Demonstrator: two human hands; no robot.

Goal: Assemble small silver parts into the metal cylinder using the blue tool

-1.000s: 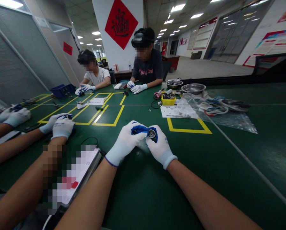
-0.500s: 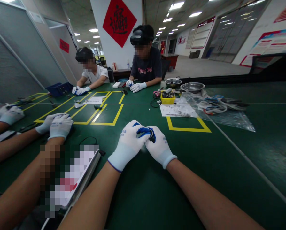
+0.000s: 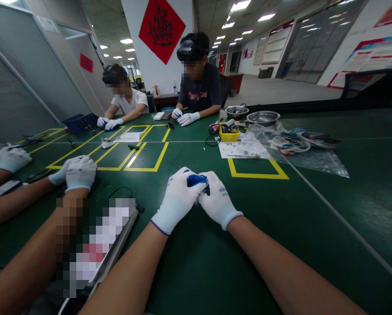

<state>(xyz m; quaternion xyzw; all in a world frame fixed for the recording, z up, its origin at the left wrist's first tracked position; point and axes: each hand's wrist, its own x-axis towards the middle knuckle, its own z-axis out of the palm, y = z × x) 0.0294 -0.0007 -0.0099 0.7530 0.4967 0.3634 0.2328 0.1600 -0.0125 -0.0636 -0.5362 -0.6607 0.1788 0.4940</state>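
In white gloves with blue palms, my two hands meet above the green table [image 3: 264,245]. My left hand [image 3: 181,190] is closed, its thumb and fingers curled towards the right. Against its fingertips, my right hand [image 3: 216,197] is closed as well. Whatever sits between them is hidden by the gloves; I cannot make it out. Beyond my hands, a yellow tape outline [image 3: 258,175] marks the tabletop, with a white paper sheet [image 3: 235,150] bearing small bits just behind it.
A yellow bin [image 3: 229,135] of parts, metal bowls [image 3: 263,117] and a plastic bag with cables [image 3: 314,157] lie at the back right. A tablet-like device [image 3: 117,249], partly blurred, is at my left. A co-worker's gloved hands [image 3: 79,173] are beyond it; two people sit opposite.
My hands have turned slightly and closed closer together; the dark round piece glimpsed between them earlier is now covered. The co-worker's hands on the left shifted a little left.
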